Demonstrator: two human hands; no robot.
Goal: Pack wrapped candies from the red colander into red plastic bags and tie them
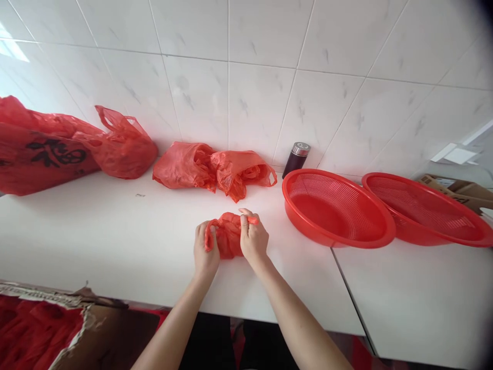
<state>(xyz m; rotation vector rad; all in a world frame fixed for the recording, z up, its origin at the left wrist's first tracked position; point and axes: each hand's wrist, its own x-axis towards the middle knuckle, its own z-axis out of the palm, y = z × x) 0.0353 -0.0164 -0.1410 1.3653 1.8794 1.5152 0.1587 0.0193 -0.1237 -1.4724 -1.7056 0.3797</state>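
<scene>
Between our hands we have a small red plastic bag (230,235), thin and glossy, crumpled into a rounded bundle low over the white table (115,241), in front of us. Our left hand (206,251) grips a twisted, rope-like strip at its left side; our right hand (254,237) is closed around the other side, a rolled end of film poking out past the thumb. Whether the bundle rests on the smooth, matte tabletop we cannot tell.

Just behind it we see two slumped bags (185,167) of the same wrinkled film, touching each other. Farther left sits a knotty, rounded bag with upright loop handles (129,149), against a bulky red bag with black brushed lettering (46,159). To our right a dark cylindrical flask (296,160) with a metallic lid stands behind a round plastic basket (335,210) with fine mesh walls; a second red basket (423,210) adjoins it. Glossy, grey-veined tiles (262,87) back everything.
</scene>
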